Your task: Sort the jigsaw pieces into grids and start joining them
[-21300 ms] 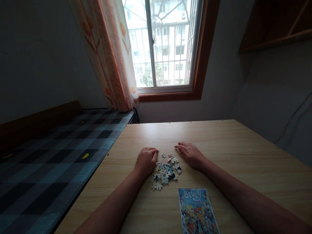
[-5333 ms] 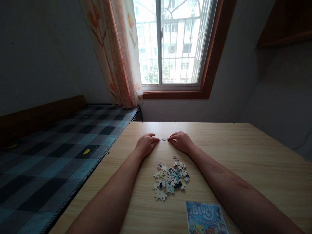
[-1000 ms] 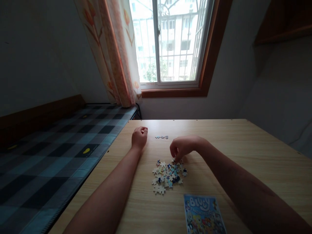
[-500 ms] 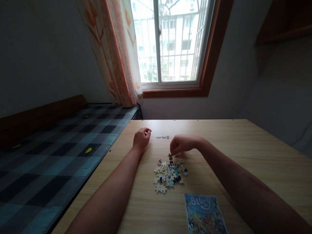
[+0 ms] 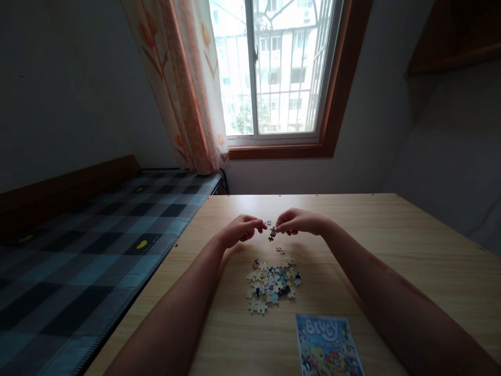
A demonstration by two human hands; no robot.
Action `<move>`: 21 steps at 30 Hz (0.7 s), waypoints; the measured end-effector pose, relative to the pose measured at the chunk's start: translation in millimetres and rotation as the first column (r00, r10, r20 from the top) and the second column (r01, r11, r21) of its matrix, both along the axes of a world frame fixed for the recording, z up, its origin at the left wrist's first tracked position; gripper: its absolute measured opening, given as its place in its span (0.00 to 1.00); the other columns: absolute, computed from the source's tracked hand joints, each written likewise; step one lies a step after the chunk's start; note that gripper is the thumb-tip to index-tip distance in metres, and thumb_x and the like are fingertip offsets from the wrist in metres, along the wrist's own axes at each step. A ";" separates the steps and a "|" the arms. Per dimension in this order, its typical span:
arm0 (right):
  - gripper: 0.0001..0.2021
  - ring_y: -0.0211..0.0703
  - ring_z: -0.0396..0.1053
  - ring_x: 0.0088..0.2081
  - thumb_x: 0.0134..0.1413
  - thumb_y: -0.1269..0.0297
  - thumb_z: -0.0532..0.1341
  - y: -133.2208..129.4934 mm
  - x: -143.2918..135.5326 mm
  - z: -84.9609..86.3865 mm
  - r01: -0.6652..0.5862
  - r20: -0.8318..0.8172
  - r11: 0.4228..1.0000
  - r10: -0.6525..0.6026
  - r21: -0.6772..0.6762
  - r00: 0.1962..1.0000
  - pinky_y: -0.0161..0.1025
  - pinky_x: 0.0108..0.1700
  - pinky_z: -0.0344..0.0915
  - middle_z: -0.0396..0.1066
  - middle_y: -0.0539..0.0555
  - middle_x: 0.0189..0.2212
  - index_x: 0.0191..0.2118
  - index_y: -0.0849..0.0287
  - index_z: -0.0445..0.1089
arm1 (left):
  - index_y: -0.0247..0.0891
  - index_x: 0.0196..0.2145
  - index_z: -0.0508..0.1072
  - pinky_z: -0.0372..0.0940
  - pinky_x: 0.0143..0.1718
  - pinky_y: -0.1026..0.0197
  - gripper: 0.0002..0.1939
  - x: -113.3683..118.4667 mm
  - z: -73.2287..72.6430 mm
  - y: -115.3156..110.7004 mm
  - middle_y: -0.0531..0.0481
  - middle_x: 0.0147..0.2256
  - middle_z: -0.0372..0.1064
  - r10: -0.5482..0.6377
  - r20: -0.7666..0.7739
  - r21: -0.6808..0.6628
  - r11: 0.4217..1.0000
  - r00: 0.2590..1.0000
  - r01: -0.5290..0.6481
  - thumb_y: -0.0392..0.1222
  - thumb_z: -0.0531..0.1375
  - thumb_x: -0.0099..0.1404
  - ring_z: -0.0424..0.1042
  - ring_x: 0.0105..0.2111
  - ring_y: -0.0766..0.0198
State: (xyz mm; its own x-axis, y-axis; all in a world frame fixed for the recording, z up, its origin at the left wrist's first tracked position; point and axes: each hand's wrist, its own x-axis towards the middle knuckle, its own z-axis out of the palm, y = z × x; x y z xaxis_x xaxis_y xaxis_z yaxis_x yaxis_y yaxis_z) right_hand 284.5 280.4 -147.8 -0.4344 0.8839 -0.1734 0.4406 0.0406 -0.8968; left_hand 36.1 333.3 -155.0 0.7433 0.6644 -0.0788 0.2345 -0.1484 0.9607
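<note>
My right hand (image 5: 300,221) pinches a small dark joined strip of jigsaw puzzle pieces (image 5: 272,234) between thumb and fingertips, held above the table. From the other side comes my left hand (image 5: 245,228), index finger stretched out and the other fingers loosely curled. Its fingertip is close to the strip; whether they touch I cannot tell. Behind the fingers shows part of an assembled row (image 5: 268,223), the rest covered by my left hand. A separate reddish puzzle piece or small cluster (image 5: 281,250) lies just nearer to me. Closer still is a loose pile of puzzle pieces (image 5: 274,282).
A blue picture sheet marked "Bluey" (image 5: 329,344) lies at the near side of the wooden table (image 5: 410,261). Left of the table stands a bed with a checked cover (image 5: 129,250). A curtain (image 5: 183,89) and a barred window (image 5: 285,73) are beyond.
My right hand has lifted the strip from the pile's far edge, up and away from me. My left hand has moved right toward it, its index finger now extended.
</note>
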 end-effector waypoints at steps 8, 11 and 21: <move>0.15 0.32 0.62 0.27 0.48 0.56 0.68 -0.7 -0.6 0.0 0.079 -0.184 0.996 -0.084 -0.030 0.979 0.30 0.27 0.55 0.68 0.51 0.25 0.36 0.63 0.74 | 0.32 0.35 0.77 0.43 0.17 0.67 0.17 9.7 4.3 -9.3 0.56 0.18 0.60 -0.079 -0.104 -0.030 0.997 0.991 0.076 0.50 0.67 0.56 0.53 0.17 0.73; 0.14 0.32 0.62 0.27 0.48 0.57 0.68 1.2 -1.1 -2.7 0.077 -0.183 0.997 -0.079 -0.018 0.980 0.30 0.27 0.55 0.68 0.51 0.26 0.36 0.63 0.74 | 0.31 0.32 0.77 0.43 0.17 0.67 0.17 9.8 4.5 -9.5 0.57 0.16 0.58 -0.088 -0.111 0.000 0.996 0.990 0.088 0.51 0.66 0.57 0.53 0.17 0.73; 0.13 0.33 0.64 0.28 0.45 0.59 0.69 3.0 -4.4 -6.1 0.108 -0.182 0.994 -0.112 -0.030 0.977 0.31 0.28 0.56 0.71 0.52 0.28 0.35 0.62 0.75 | 0.32 0.32 0.77 0.44 0.18 0.67 0.19 4.6 3.6 -5.0 0.56 0.17 0.59 -0.118 -0.140 -0.046 0.993 0.983 0.113 0.53 0.67 0.56 0.54 0.17 0.72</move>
State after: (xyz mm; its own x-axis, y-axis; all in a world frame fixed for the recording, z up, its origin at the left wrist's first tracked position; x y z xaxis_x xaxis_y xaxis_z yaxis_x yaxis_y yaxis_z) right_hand 280.1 283.4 -153.9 -0.3608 0.9252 -0.1176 0.2699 -0.0171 -0.9627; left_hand 40.8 328.4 -151.4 0.7942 0.5693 -0.2127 0.3528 -0.1470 0.9241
